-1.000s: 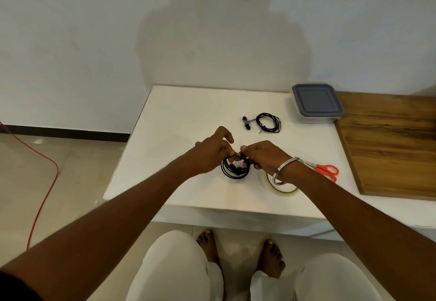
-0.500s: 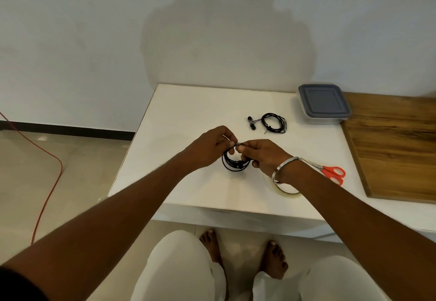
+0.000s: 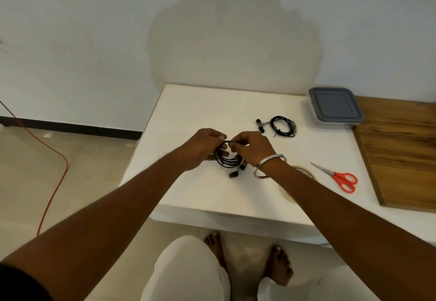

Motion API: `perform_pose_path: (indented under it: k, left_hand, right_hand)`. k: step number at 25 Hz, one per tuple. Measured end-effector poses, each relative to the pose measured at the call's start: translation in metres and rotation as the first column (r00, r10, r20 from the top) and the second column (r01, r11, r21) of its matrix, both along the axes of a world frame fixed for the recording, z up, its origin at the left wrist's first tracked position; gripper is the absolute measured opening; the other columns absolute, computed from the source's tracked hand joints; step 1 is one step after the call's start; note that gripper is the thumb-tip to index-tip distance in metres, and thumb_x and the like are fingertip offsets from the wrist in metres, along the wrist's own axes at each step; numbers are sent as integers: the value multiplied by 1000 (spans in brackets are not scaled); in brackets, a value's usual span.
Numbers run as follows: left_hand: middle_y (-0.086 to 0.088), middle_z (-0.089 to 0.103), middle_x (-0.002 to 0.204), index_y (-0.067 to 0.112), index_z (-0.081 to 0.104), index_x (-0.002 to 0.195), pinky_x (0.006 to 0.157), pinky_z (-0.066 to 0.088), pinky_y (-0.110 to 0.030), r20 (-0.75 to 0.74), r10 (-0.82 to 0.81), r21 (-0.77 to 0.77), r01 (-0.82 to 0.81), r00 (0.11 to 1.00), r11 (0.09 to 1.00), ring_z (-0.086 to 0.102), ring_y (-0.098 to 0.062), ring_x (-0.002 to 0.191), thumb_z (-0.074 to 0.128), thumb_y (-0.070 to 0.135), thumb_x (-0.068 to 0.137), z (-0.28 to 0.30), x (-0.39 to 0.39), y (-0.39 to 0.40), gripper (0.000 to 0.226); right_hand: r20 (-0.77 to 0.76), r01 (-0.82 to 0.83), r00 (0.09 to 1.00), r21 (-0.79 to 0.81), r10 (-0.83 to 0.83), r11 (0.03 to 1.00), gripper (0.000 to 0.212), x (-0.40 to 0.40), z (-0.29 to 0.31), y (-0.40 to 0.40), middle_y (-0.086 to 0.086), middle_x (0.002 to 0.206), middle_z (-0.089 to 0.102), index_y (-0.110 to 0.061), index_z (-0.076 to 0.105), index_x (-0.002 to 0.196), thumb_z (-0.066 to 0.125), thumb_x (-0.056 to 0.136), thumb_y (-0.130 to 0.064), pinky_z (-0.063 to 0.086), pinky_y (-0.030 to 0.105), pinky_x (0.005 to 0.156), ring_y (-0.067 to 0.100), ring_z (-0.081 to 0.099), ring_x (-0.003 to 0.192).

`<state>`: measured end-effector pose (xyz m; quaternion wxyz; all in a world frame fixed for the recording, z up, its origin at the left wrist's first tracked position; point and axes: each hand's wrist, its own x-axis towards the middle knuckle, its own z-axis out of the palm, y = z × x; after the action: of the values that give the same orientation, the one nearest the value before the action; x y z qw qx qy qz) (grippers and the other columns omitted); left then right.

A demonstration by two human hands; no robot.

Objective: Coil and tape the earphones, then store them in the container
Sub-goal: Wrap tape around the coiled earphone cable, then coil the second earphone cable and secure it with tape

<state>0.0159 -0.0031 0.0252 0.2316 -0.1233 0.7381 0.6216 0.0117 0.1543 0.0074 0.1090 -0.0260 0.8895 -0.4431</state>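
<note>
My left hand (image 3: 203, 146) and right hand (image 3: 251, 148) meet above the white tabletop (image 3: 195, 111), fingers closed on the top of a coiled black earphone cable (image 3: 227, 160) whose loops and earbuds hang just below the fingertips; whether tape already binds it I cannot tell, the pinch point being hidden between the fingers. I judge the task roughly half done: a second coiled black earphone set (image 3: 280, 126) lies beyond my right fingers, untaped or taped I cannot say; the clear plastic container with grey lid (image 3: 335, 107) remains shut, the red-handled scissors (image 3: 339, 178) lie outboard, and the clear tape roll (image 3: 304, 173) is mostly covered by my right wrist.
</note>
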Motion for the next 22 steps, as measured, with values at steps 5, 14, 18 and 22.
perform_pose_path:
  k: [5,14,18,22]
  left_hand:
    - [-5,67,82,7,62,111,61,57,-20,-93,-2,-189,-16,996,982,67,-15,65,67,4,86,-18,-3,-18,25]
    - [3,61,108,23,64,107,93,44,-42,-304,-147,-666,-99,941,739,56,-18,104,60,26,85,-44,-11,-10,23]
    - [3,56,112,22,60,109,89,31,-34,-397,-92,-656,-212,913,724,49,-18,109,52,26,91,-37,-18,7,21]
    - [2,55,110,20,61,106,86,26,-32,-538,-224,-647,-228,813,727,47,-21,108,55,22,89,-32,-31,50,18]
  right_hand:
    - [25,62,998,81,-65,995,15,-16,-14,-22,5,85,66,-11,70,91,65,85,-23,41,17,57,15,57,74]
    - [-98,-12,995,200,32,980,21,-27,-36,-35,8,97,63,-8,61,101,64,85,-22,48,30,79,22,59,90]
    - [-230,19,973,160,19,987,18,-30,-24,-4,9,96,65,-5,63,97,52,91,-18,49,32,80,21,60,88]
    - [-310,226,935,152,-170,962,15,-46,-15,58,10,95,66,-4,64,93,50,90,-10,44,25,80,23,60,88]
